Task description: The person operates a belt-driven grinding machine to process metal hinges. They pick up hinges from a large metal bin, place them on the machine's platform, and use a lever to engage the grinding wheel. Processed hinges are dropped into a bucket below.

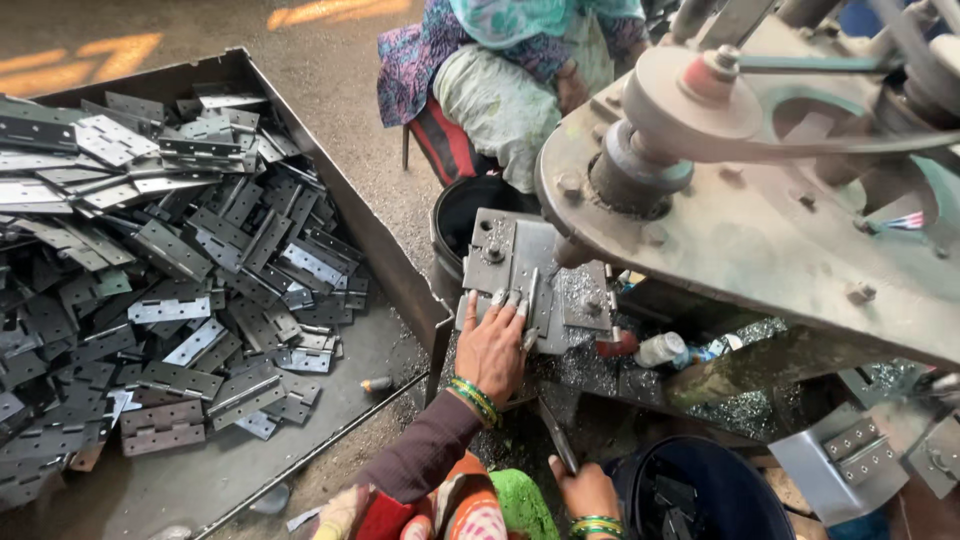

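Note:
My left hand point(492, 345) lies flat, fingers spread, on a grey metal hinge point(545, 300) pressed against the steel jig plate point(500, 255) under the drill machine's spindle point(572, 252). Green and yellow bangles ring the wrist. My right hand point(585, 490) is low in the frame, closed around a thin dark metal rod point(556, 435) that slants up toward the jig. Metal shavings point(580, 365) cover the machine bed around both hands.
A big metal tray point(395, 265) on the left holds several grey hinges point(180, 290). A dark bucket point(700, 495) with hinges sits at lower right, a black bucket point(470, 205) behind the jig. Another person point(500, 70) sits opposite. The machine's pulley and belt point(690, 100) overhang at the right.

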`<state>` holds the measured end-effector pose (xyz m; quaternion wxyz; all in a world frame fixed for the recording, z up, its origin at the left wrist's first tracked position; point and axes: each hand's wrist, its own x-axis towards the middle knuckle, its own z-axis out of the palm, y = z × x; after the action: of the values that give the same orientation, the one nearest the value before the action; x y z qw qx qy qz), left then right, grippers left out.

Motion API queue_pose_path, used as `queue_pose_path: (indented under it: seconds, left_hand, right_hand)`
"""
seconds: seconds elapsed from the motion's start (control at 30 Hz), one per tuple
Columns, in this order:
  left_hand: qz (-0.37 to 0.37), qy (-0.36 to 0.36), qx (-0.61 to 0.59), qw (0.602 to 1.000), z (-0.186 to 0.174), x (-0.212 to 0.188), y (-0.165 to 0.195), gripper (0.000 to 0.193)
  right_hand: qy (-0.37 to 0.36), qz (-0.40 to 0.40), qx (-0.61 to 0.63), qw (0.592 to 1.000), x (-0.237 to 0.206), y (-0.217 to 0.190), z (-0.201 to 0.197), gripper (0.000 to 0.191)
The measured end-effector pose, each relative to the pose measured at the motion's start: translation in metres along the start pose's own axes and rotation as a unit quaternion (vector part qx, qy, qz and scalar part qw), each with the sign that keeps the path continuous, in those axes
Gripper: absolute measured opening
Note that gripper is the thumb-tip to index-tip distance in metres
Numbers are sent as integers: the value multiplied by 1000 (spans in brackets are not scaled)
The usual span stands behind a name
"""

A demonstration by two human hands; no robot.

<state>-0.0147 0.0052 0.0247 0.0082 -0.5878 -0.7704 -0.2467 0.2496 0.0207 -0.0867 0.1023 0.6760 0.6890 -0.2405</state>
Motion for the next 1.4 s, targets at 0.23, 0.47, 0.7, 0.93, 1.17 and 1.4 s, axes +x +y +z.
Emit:
queue_pose_path:
  seconds: [0.23,0.47,0.7,0.93,1.17,1.4]
  left_hand:
    - [-38,6,20,999,20,25,8,41]
    - [-14,-16,62,998,26,21,0,44]
    - [-23,-5,48,999,30,37,-7,31]
    - [-27,-9,69,997,24,50,-1,31]
    - [-31,-9,63,997,29,55,-5,25]
    - [-44,-24,91,995,39,71,-4,30]
  right_hand:
    - [-22,28,-46,998,-23,-15,-41,52]
    - [35,15,25,999,-18,-6,15,52]
    - [22,-44,-43,998,-24,-16,-52,55]
    - [67,-10,74,995,-29,-9,1,45]
    - [25,-12,28,999,-21,-8,-9,48]
    - [30,2,-28,999,-49,-30,-65,51]
